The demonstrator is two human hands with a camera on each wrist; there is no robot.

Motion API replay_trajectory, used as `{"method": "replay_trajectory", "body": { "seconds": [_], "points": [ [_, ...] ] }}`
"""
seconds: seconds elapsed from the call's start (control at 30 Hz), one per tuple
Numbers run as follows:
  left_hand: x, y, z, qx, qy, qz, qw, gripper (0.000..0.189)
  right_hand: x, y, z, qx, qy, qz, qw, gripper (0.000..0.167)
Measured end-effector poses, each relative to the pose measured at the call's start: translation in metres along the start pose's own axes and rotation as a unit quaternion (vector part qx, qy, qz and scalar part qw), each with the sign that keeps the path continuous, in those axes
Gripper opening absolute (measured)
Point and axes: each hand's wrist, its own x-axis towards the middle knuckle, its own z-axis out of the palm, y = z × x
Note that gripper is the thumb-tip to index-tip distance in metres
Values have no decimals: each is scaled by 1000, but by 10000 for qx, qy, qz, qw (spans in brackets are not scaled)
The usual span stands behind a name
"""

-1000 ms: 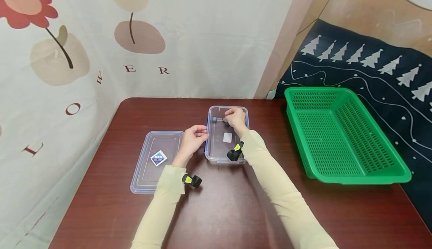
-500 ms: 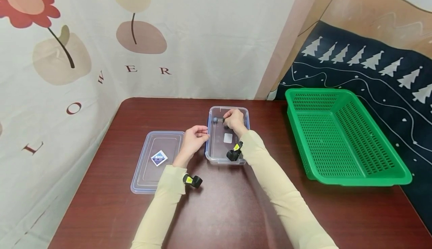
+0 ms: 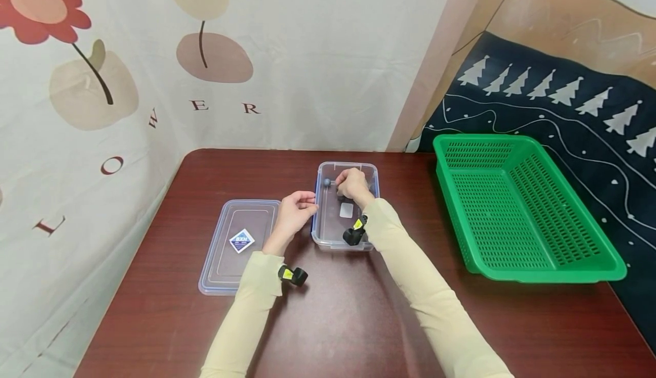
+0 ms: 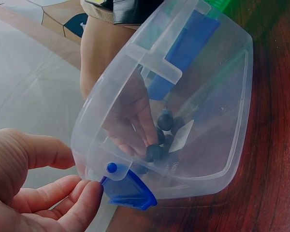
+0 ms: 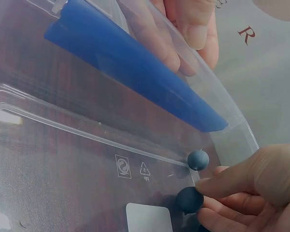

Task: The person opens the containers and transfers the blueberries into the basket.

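Observation:
A clear plastic box (image 3: 328, 235) with blue side clips (image 5: 130, 72) stands on the table, without its lid. My left hand (image 3: 293, 218) holds its left rim, thumb and fingertips at the wall beside a clip (image 4: 130, 191). My right hand (image 3: 353, 186) reaches down inside at the far end. Its thumb and fingers pinch a dark blueberry (image 5: 189, 199) close to the floor of the box. Another blueberry (image 5: 198, 159) lies against the far wall, and several more dark berries (image 4: 165, 120) show around my right fingertips through the wall.
The box's lid (image 3: 215, 264), with a blue and white sticker, lies flat on the left. A green perforated basket (image 3: 492, 270) stands on the right. A white square label (image 3: 345, 210) shows at the box's floor. A printed curtain (image 3: 307, 82) hangs behind the table.
My right hand has shifted slightly left and nearer within the box, its fingers lower among the berries. The left hand stays at the rim.

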Motion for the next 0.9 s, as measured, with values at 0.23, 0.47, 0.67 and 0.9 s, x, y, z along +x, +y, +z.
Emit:
{"method": "replay_trajectory", "body": {
  "seconds": [0.23,0.47,0.67,0.9],
  "points": [
    [0,0,1,53,22,33,10000,26,0,-1,0,-183,-321,-274,9989,17],
    [0,-1,1,33,50,12,10000,26,0,0,1,-144,-384,-464,9981,16],
    [-1,-1,2,50,71,-56,9999,26,-2,0,-4,541,-230,-468,9972,12],
    [0,-1,1,37,26,-297,9995,26,-7,-6,-27,1358,-131,-460,9896,12]
  ]
}}
